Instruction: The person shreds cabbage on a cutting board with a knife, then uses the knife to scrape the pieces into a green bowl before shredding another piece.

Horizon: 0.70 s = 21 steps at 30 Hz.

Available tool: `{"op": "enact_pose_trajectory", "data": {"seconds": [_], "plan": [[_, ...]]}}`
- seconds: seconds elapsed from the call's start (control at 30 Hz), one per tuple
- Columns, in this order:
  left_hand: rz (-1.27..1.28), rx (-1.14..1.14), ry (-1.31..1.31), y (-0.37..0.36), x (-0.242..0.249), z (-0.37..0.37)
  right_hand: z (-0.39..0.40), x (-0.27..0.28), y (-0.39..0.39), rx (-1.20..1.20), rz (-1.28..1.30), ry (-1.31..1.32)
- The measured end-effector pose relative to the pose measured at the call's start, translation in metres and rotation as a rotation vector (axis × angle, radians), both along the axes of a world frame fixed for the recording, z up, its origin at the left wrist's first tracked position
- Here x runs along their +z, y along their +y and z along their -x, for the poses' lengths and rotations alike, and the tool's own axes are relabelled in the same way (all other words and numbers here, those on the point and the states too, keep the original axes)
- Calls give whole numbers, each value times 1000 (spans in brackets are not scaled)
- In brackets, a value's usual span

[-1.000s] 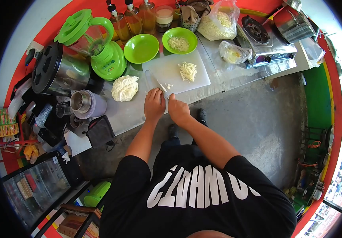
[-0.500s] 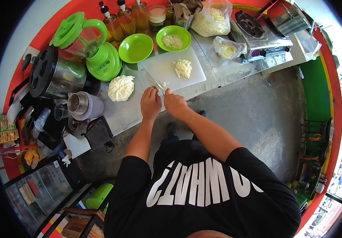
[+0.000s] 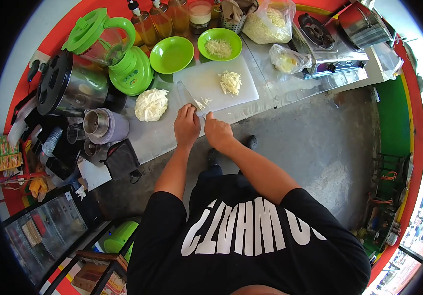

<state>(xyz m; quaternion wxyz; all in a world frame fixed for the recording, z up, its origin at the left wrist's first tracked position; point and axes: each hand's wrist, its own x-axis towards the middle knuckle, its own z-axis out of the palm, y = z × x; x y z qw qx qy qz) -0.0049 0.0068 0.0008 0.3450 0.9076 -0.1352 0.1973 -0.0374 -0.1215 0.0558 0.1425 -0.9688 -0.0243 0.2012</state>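
Observation:
My right hand (image 3: pixel 218 132) is closed round the handle of a kitchen knife (image 3: pixel 184 91), whose blade points away over the left part of the white cutting board (image 3: pixel 197 73). Left of the blade, my left hand (image 3: pixel 187 124) has its fingers curled down at the board's near edge; what they press on is hidden. Small pale shreds (image 3: pixel 202 103) lie just right of the blade. Farther right on the board sits a heap of pale shredded vegetable (image 3: pixel 229 82). A whitish, layered, cabbage-like head (image 3: pixel 151 104) rests on the counter left of the board.
Behind the board stand a green plate (image 3: pixel 171 55) and another green plate with shreds (image 3: pixel 220 44). A green blender (image 3: pixel 130 73), large pot (image 3: pixel 69 91) and flask (image 3: pixel 106 128) are on the left. Plastic bags (image 3: pixel 269 27) and a gas stove (image 3: pixel 327 42) are on the right.
The knife blade has shifted slightly and looks broader from above. More shreds show beside it. The whole view has moved a little; both hands stay at the board's near edge.

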Motion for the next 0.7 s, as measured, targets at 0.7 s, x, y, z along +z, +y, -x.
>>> {"op": "enact_pose_trajectory", "data": {"seconds": [0.7], "plan": [[-90,42,99,4,0,1,-7,7,-82,-147,-67,111]]}}
